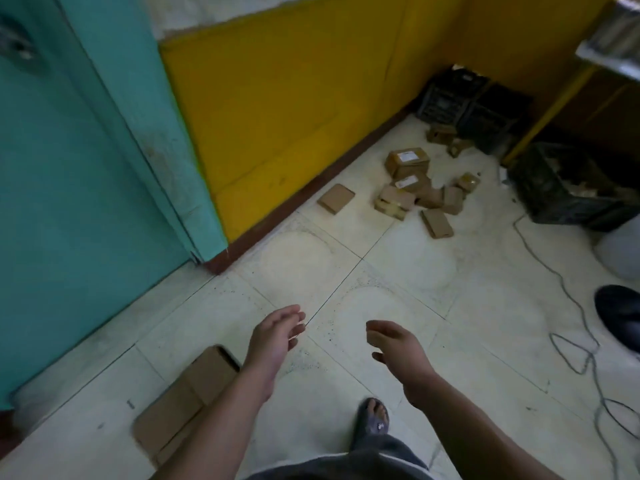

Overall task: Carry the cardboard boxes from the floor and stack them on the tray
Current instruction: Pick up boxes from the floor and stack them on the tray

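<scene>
Your left hand [277, 336] and your right hand [394, 348] are both held out in front of you above the floor [398, 271]. The fingers are relaxed, a little curled, and they hold nothing. The cardboard boxes [412, 188] lie in a loose pile on the floor, well apart from your hands, near the yellow wall [294, 116] and in front of the black crates [464, 105]. One flat box [336, 198] lies alone, just beside the wall. A flattened cardboard sheet [187, 393] lies under your left forearm. A grey cable [571, 341] runs on the floor at your right.
</scene>
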